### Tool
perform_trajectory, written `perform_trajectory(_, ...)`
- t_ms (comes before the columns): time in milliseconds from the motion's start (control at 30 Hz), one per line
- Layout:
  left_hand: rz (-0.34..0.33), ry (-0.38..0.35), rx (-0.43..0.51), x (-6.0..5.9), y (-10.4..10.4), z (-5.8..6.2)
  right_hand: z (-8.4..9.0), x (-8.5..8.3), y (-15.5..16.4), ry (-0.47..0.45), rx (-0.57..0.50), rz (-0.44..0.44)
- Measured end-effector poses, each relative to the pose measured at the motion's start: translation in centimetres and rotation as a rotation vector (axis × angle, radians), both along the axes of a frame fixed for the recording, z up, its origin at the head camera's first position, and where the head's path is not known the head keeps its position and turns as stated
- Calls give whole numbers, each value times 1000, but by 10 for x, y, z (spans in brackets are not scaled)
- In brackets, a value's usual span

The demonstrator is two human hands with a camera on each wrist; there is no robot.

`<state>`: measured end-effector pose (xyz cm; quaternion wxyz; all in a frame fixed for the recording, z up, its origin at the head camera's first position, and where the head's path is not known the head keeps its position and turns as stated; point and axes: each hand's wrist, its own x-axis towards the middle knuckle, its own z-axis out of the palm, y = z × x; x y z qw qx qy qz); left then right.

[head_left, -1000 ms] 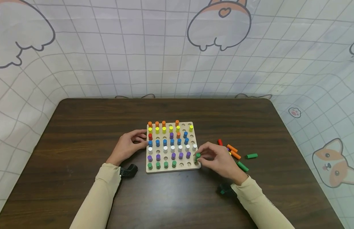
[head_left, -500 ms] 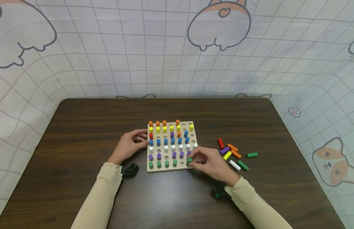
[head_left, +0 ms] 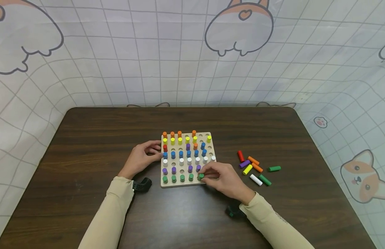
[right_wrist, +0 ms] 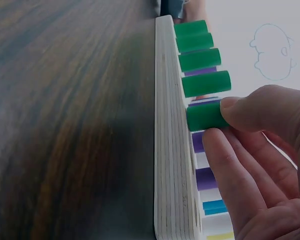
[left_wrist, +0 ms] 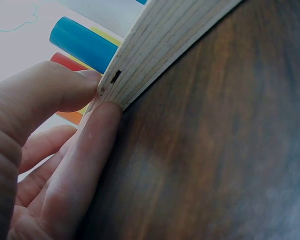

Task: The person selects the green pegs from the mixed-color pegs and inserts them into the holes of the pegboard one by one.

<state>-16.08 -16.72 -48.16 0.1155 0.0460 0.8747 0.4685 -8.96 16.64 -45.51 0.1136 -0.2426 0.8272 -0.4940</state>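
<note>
A wooden pegboard (head_left: 177,184) with rows of coloured pegs lies on the table. My left hand (head_left: 139,159) touches its left edge; the left wrist view shows the thumb and a fingertip against the side, near a blue peg (left_wrist: 82,44). My right hand (head_left: 225,180) pinches a green peg (right_wrist: 206,116) between thumb and finger at the board's front row. That peg stands upright at the board, to the right of several other green pegs (head_left: 182,178). Part of the board's front right corner is hidden behind the right hand.
Loose pegs lie right of the board: a red peg (head_left: 240,156), a purple peg (head_left: 244,164), a yellow peg (head_left: 247,169), a white peg (head_left: 256,180), two orange pegs (head_left: 257,167) and two green pegs (head_left: 274,168). A patterned cloth (head_left: 186,69) rises behind the table.
My right hand has moved left along the front row with the green peg, from the board's right corner to beside the standing green pegs. The left hand stays at the board's edge.
</note>
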Motion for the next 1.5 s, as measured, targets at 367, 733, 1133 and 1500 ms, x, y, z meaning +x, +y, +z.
perform_trajectory(367, 9, 0, -3, 1, 6, 4, 2, 1, -1, 20, 41, -15)
perform_trajectory(733, 11, -12, -7, 0, 5, 2, 9, 1, 6, 30, 29, -25)
perform_trajectory(1133, 24, -14, -17, 0, 2, 0, 18, -3, 32, 112, 76, -121)
perform_trajectory(1500, 21, -18, -25, 3, 3, 0, 37, -7, 70, 151, 87, -232)
